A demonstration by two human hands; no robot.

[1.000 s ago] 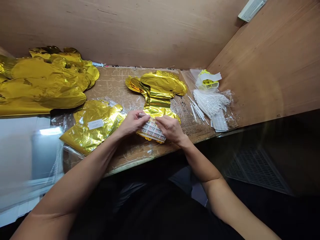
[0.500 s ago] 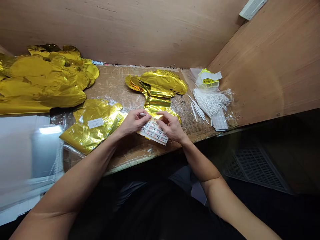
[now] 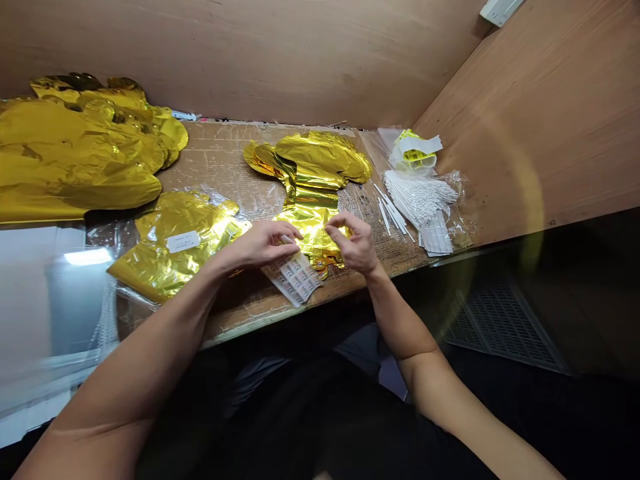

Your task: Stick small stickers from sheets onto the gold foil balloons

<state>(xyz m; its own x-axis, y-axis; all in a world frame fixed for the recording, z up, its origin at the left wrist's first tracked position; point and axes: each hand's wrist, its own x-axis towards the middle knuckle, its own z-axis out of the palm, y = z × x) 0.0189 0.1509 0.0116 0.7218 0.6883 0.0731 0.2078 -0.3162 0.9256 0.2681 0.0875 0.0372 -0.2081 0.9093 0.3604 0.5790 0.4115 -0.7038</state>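
- The left hand point(image 3: 260, 245) is pinching a small white strip point(image 3: 286, 239) between thumb and fingertips, with the forearm reaching in from the lower left.
- The right hand point(image 3: 356, 244) is hanging open above the foil, its fingers point(image 3: 340, 223) curling loosely and its wrist angling in from the lower right.
- One sheet of printed labels point(image 3: 293, 279) is lying tilted on the table just below the left hand, partly overlapping the foil.
- One gold foil balloon point(image 3: 313, 175) is lying flat and crumpled between the hands and the back of the table, its lower end sitting just under the right hand.
- One more foil balloon, sealed in a clear plastic bag point(image 3: 183, 237), is lying just left of the left hand, carrying one white label point(image 3: 183, 241).
- A pile of gold foil balloons point(image 3: 75, 150) is sitting at the far left; the count is hard to tell.
- Loose white sticks point(image 3: 390, 215) and one bagged bundle of white sticks point(image 3: 420, 200) are lying to the right.
- The table point(image 3: 220, 160) is showing taped cardboard, and wooden panels point(image 3: 225, 60) are enclosing it at the back and right.
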